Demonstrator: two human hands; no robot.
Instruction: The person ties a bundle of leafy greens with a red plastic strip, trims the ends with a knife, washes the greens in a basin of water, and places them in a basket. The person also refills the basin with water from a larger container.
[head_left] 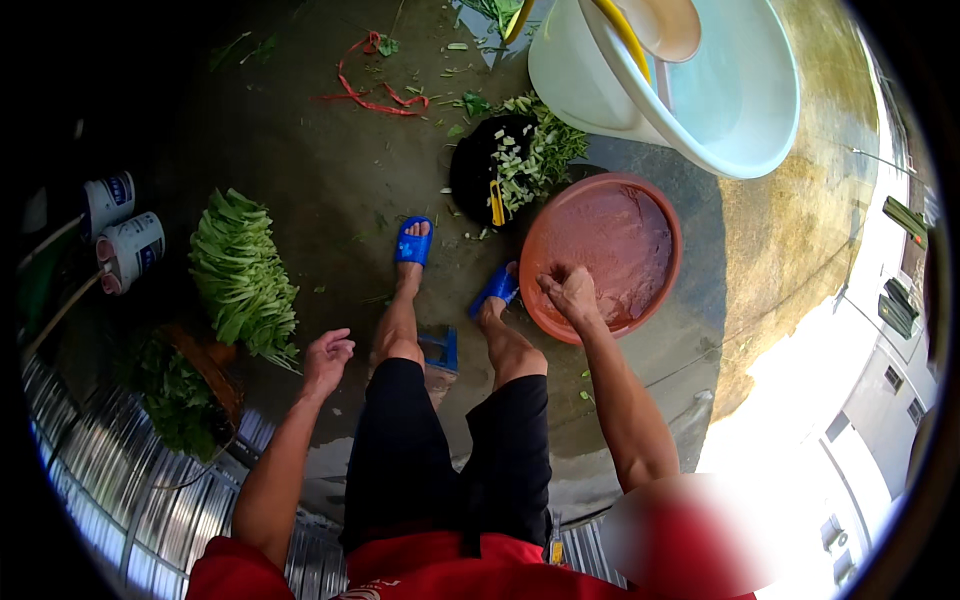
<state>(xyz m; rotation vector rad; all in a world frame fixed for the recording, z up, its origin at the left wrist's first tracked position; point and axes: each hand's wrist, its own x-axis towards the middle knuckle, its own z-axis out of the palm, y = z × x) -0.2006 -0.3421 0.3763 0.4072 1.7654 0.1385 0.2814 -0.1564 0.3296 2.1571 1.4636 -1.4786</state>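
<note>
Knees, then perhaps muddy basin.

Harsh daylight glare at lower right, deep shade at left, fisheye bending and black vignette around the rim.

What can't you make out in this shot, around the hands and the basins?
- Right hand on the red basin rim, head view: curled fingers hide anything gripped.
- White tub: top cut off by the frame edge.
- Basket of greens: deep shadow.
- Lower right: blurred, glare.
- Left hand: open, empty.
</note>
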